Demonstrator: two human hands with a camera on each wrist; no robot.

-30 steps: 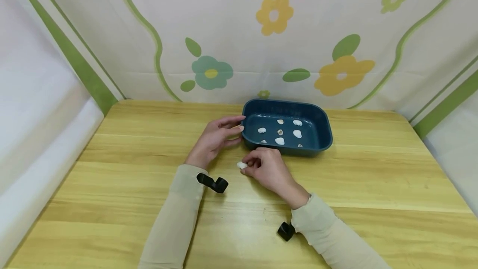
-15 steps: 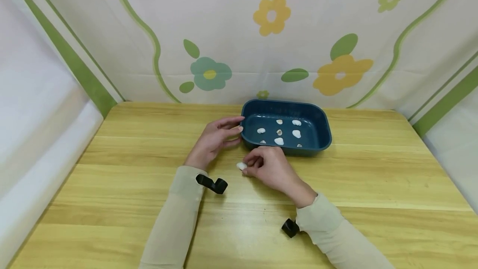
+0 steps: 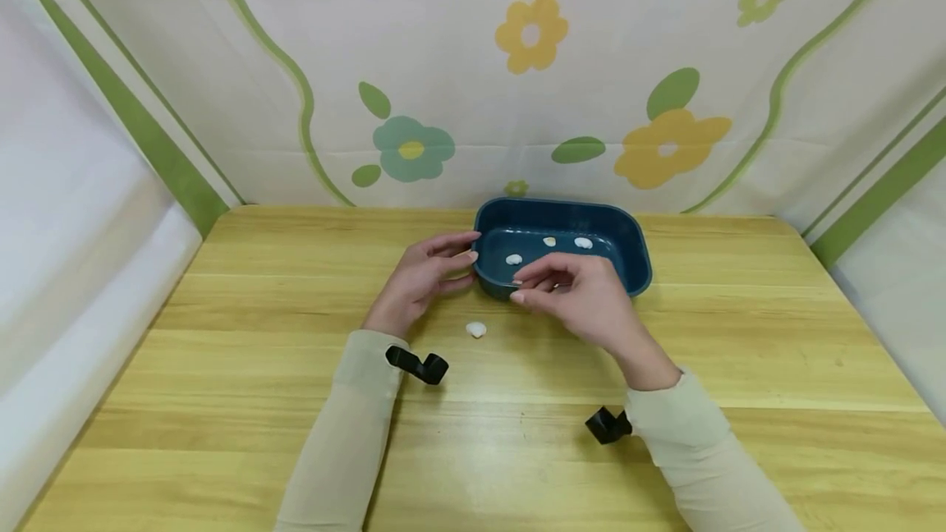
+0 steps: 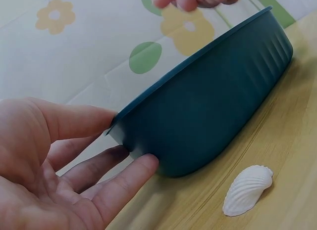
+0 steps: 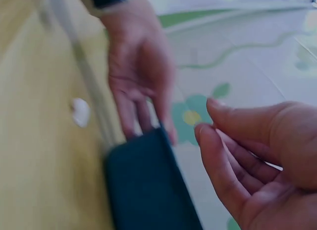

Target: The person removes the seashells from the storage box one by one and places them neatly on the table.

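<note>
The right hand (image 3: 591,298) is by the blue tub (image 3: 562,216), thumb and finger nearly together — nothing shows between. The left hand (image 3: 420,277) touches the tub's end, fingers fairly straight, likely steadying it. One white shell (image 3: 476,329) lies on the worktop (image 3: 296,310) — other shells (image 3: 513,259) sit inside.

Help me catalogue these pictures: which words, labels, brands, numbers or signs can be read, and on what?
None can be read in any view.
Blue tub: no lettering on the sides shown.
Loose shell: only ridges.
Cloth: only a floral pattern.
Black wrist clips: too small to tell whether they bear any marking.
</note>
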